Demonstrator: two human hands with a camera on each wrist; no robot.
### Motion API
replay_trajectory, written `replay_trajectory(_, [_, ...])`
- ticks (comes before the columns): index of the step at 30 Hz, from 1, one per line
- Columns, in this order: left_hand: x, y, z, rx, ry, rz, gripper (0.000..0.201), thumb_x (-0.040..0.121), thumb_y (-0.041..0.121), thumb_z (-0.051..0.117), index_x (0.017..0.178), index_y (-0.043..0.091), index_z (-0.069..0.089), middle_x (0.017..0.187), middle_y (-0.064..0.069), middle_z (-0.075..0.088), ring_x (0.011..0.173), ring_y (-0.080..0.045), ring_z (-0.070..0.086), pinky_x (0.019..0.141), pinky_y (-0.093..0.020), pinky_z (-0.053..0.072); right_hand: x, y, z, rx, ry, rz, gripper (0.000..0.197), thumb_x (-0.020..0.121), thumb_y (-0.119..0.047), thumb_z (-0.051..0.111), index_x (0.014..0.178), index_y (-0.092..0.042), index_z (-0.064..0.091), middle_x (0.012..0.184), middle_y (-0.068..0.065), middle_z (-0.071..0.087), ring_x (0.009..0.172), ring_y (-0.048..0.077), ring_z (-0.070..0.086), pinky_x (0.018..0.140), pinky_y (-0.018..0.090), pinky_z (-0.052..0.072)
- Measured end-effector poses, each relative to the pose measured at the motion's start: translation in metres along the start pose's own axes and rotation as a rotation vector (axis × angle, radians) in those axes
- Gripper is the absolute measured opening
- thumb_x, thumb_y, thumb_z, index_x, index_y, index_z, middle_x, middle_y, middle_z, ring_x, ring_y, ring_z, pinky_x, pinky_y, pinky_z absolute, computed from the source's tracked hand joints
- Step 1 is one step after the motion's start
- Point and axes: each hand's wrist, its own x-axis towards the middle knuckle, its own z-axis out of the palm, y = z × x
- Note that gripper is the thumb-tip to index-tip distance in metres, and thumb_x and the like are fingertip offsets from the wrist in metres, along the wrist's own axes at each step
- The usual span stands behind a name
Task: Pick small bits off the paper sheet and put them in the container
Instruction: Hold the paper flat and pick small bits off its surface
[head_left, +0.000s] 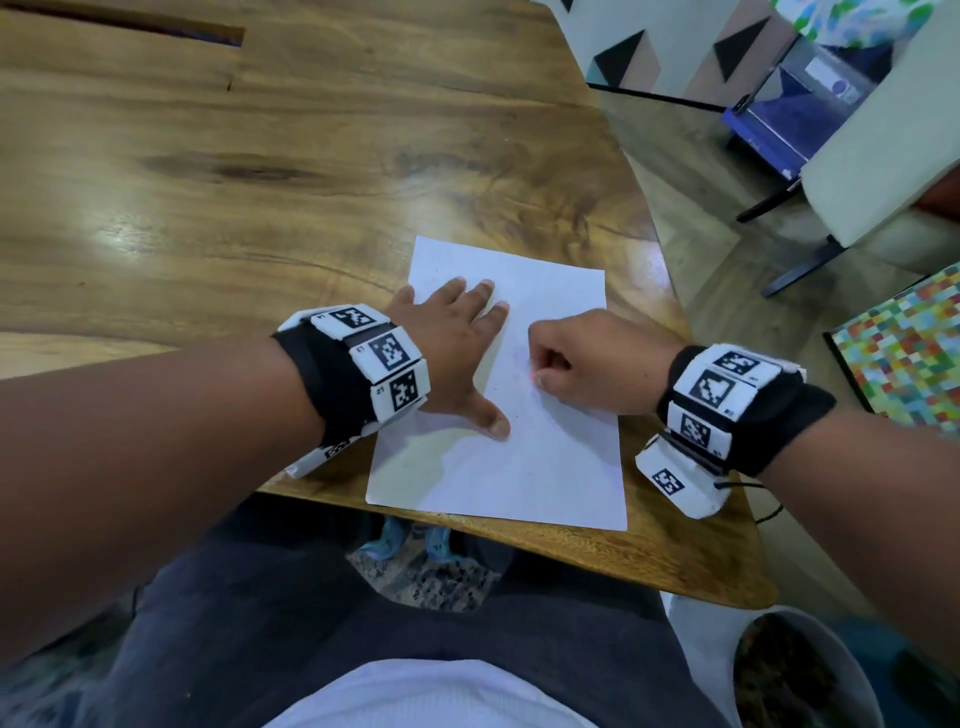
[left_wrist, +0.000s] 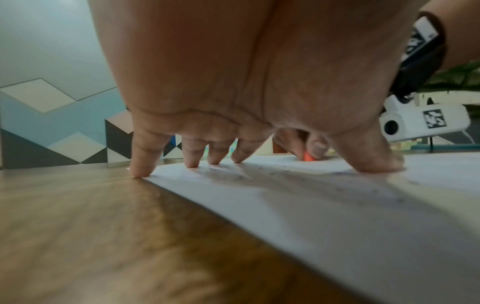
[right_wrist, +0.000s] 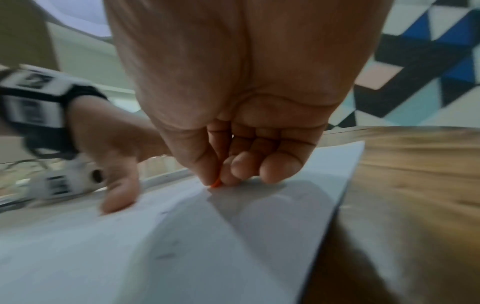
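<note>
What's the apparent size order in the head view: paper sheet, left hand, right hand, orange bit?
1. paper sheet, clearly largest.
2-3. left hand and right hand: not ranked; the left is spread flat, the right curled, so they look alike.
4. orange bit, a speck in the right hand's pinch.

My left hand (head_left: 457, 353) presses flat on the paper sheet (head_left: 561, 457) while my right hand (head_left: 597, 364), just beside it, pinches 1 orange bit (head_left: 533, 376) there.
</note>
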Motion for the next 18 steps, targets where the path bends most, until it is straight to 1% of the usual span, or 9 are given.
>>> replay_trajectory(2, [-0.001, 0.001, 0.003, 0.010, -0.004, 0.009, 0.140, 0.062, 0.096, 0.055, 0.162, 0.022, -0.007, 0.172, -0.002, -0.015, 0.158, -0.026, -0.008, 0.121, -0.062, 0.018, -0.005, -0.012, 0.005, -0.006, -0.032, -0.053, 0.008, 0.090, -0.026, 0.056, 0.084, -0.022, 0.057, 0.075, -0.006, 0.063, 0.073, 0.017, 0.057, 0.065, 0.031, 0.049])
replay_trajectory(3, [-0.001, 0.001, 0.004, 0.012, -0.005, 0.011, 0.140, 0.062, 0.096, 0.056, 0.162, 0.022, -0.007, 0.172, -0.002, -0.015, 0.158, -0.026, -0.008, 0.120, -0.063, 0.018, -0.004, -0.014, 0.005, -0.003, -0.036, -0.048, 0.009, 0.090, -0.026, 0.056, 0.081, -0.023, 0.055, 0.074, -0.006, 0.062, 0.072, 0.017, 0.057, 0.065, 0.033, 0.050])
replay_trajectory(5, [0.001, 0.003, 0.003, 0.017, -0.008, 0.006, 0.140, 0.062, 0.094, 0.059, 0.163, 0.022, -0.007, 0.172, -0.002, -0.015, 0.158, -0.027, -0.008, 0.119, -0.064, 0.019, 0.007, -0.011, 0.001, -0.011, -0.014, 0.002, 0.010, 0.089, -0.025, 0.056, 0.079, -0.024, 0.053, 0.074, -0.006, 0.060, 0.074, 0.018, 0.056, 0.066, 0.034, 0.050])
replay_trajectory(8, [0.002, 0.005, -0.001, 0.022, -0.023, -0.006, 0.140, 0.062, 0.093, 0.062, 0.163, 0.023, -0.007, 0.172, -0.002, -0.016, 0.158, -0.028, -0.007, 0.118, -0.065, 0.020, 0.035, 0.001, -0.011, -0.033, 0.043, 0.095, 0.008, 0.090, -0.023, 0.057, 0.082, -0.021, 0.055, 0.077, -0.007, 0.057, 0.082, 0.020, 0.056, 0.066, 0.030, 0.042])
replay_trajectory(9, [0.002, 0.005, -0.001, 0.025, -0.025, -0.008, 0.140, 0.062, 0.093, 0.061, 0.163, 0.023, -0.007, 0.171, -0.001, -0.016, 0.158, -0.029, -0.006, 0.118, -0.065, 0.020, 0.044, 0.005, -0.015, -0.035, 0.054, 0.118, 0.007, 0.090, -0.023, 0.057, 0.084, -0.019, 0.057, 0.080, -0.006, 0.058, 0.084, 0.021, 0.057, 0.067, 0.030, 0.042])
replay_trajectory(11, [0.001, 0.005, -0.001, 0.036, -0.024, -0.008, 0.140, 0.062, 0.094, 0.060, 0.163, 0.023, -0.008, 0.171, -0.001, -0.016, 0.158, -0.029, -0.006, 0.118, -0.064, 0.021, 0.057, 0.011, -0.022, -0.054, 0.069, 0.159, 0.008, 0.090, -0.023, 0.057, 0.086, -0.017, 0.060, 0.085, -0.001, 0.063, 0.086, 0.023, 0.059, 0.069, 0.031, 0.045])
replay_trajectory(13, [0.000, 0.004, -0.001, 0.043, -0.016, -0.010, 0.141, 0.061, 0.095, 0.058, 0.163, 0.023, -0.008, 0.171, -0.002, -0.016, 0.158, -0.028, -0.006, 0.118, -0.064, 0.022, 0.064, 0.016, -0.025, -0.064, 0.076, 0.194, 0.009, 0.090, -0.023, 0.057, 0.087, -0.017, 0.061, 0.087, 0.000, 0.065, 0.086, 0.023, 0.059, 0.070, 0.032, 0.046])
replay_trajectory(16, [0.001, 0.004, -0.002, 0.040, -0.014, -0.018, 0.144, 0.059, 0.096, 0.059, 0.163, 0.022, -0.008, 0.171, -0.002, -0.016, 0.158, -0.028, -0.005, 0.118, -0.064, 0.024, 0.055, 0.013, -0.023, -0.083, 0.074, 0.159, 0.009, 0.090, -0.023, 0.053, 0.084, -0.018, 0.057, 0.080, -0.002, 0.063, 0.083, 0.025, 0.060, 0.069, 0.033, 0.047])
replay_trajectory(18, [0.002, 0.005, -0.003, 0.038, -0.022, -0.020, 0.144, 0.059, 0.096, 0.059, 0.162, 0.022, -0.009, 0.171, -0.003, -0.017, 0.158, -0.028, -0.005, 0.118, -0.064, 0.023, 0.037, 0.006, -0.017, -0.064, 0.044, 0.108, 0.009, 0.091, -0.023, 0.052, 0.083, -0.020, 0.055, 0.075, -0.005, 0.059, 0.078, 0.022, 0.057, 0.069, 0.034, 0.050])
